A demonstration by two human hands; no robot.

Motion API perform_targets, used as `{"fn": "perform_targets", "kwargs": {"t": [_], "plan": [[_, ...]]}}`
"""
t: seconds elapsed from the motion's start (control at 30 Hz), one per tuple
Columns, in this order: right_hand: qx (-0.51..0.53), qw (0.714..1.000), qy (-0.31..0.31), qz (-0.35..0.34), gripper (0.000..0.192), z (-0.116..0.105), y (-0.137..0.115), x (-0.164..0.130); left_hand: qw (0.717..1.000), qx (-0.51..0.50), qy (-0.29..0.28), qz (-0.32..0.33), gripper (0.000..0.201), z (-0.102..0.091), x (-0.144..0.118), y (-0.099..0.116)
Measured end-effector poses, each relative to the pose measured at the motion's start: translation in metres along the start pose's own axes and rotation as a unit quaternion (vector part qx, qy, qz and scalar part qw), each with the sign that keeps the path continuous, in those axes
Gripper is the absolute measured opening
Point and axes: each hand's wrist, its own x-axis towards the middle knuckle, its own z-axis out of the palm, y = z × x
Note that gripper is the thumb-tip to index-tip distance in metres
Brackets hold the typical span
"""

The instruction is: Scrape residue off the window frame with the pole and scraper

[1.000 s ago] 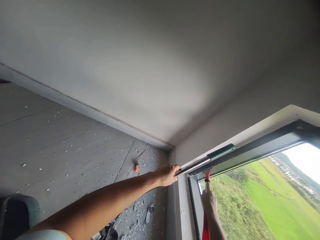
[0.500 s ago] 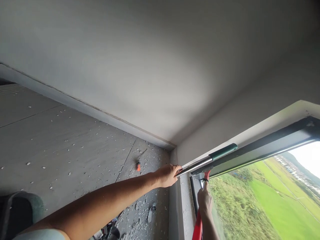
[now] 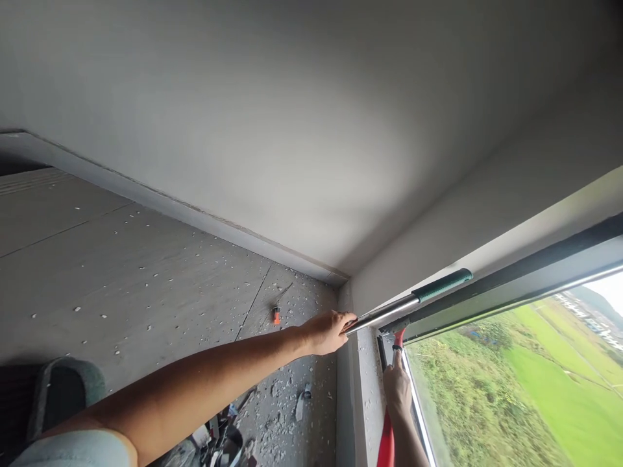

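orange tool (image 3: 276,316) on littered floor (image 3: 121,272) | debris, perhaps plaster | fields (image 3: 549,389) outside

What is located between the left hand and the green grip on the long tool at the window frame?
In the head view, only the tool's bare metal bar spans from the left hand to the green grip; nothing else lies between them.

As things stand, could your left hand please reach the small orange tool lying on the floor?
Probably not without letting go: the left hand is up at the window head, fingers on the end of the metal bar, while the orange tool lies far below on the debris-strewn floor.
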Motion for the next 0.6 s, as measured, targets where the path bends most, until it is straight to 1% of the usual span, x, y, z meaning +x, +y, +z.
{"fn": "perform_targets", "kwargs": {"t": [0.13,0.2,0.43,0.6], "plan": [[-0.009,1.000,-0.019,0.012,0.059,0.002,-0.002,-0.004,1.000,-0.002,-0.005,0.002,0.044,-0.001,0.000,0.000],[-0.009,1.000,-0.019,0.017,0.058,0.004,-0.003,-0.004,1.000,-0.003,-0.006,0.006,0.043,-0.001,0.000,0.000],[-0.011,0.999,-0.034,0.018,0.058,0.016,-0.002,-0.002,1.000,-0.005,-0.013,0.004,0.043,-0.001,-0.001,0.001],[-0.020,0.999,-0.028,0.013,0.056,0.020,0.002,0.000,1.000,-0.002,-0.013,0.006,0.043,-0.002,-0.002,0.001]]}}
